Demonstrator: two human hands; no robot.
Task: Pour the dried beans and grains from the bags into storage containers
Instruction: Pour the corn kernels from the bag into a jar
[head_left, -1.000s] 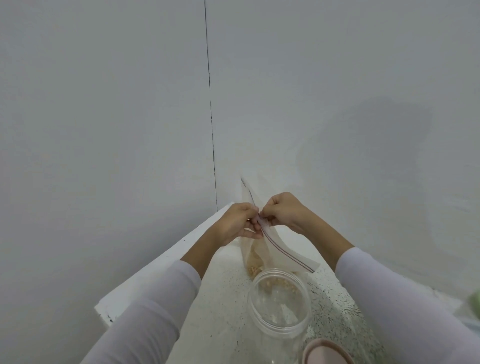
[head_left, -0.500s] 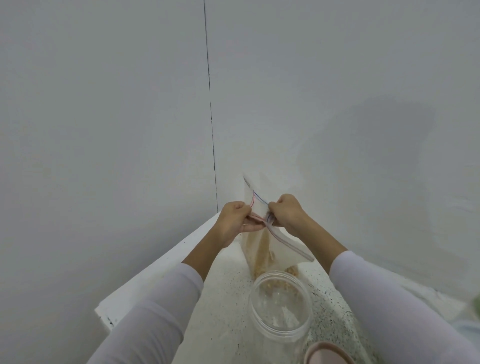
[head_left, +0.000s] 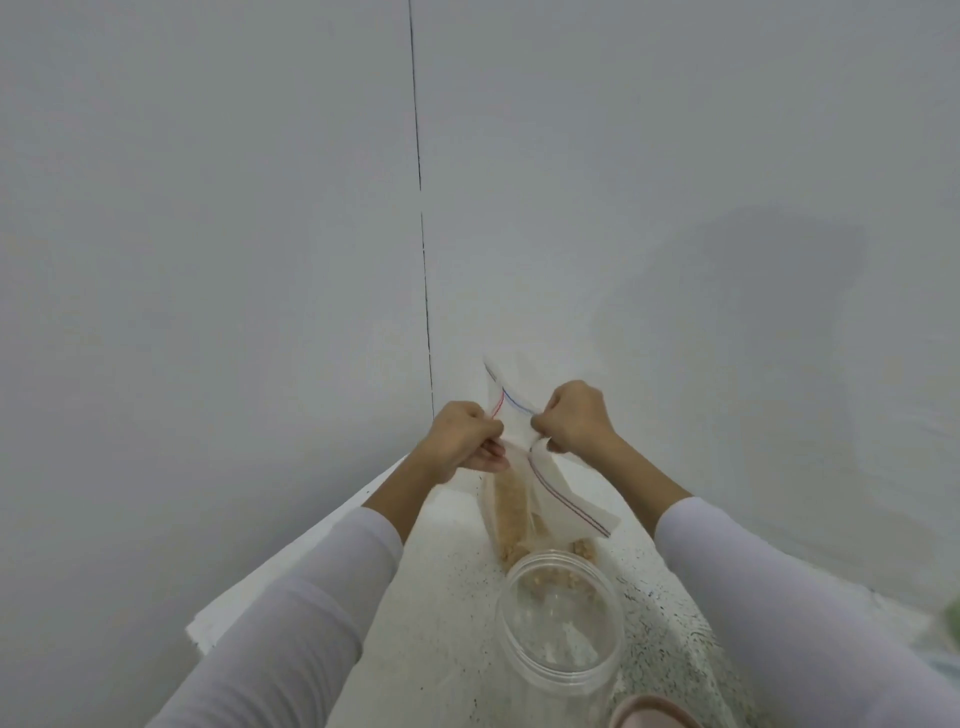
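Observation:
A clear zip-top bag (head_left: 519, 499) holding tan beans stands upright on the speckled white counter (head_left: 441, 597). My left hand (head_left: 462, 441) pinches one side of its mouth and my right hand (head_left: 571, 421) pinches the other side, and the zip strip between them is parted. Just in front of the bag stands a clear round plastic jar (head_left: 561, 623) with no lid on it; it looks empty.
Grey walls meet in a corner just behind the bag. A pinkish round lid (head_left: 654, 714) lies at the bottom edge beside the jar. The counter's left edge (head_left: 270, 566) drops off. Something green (head_left: 950, 618) shows at the far right.
My hands have pulled apart, and the bag's zip seal has opened wider between them. The bag stands a little taller, showing the beans inside.

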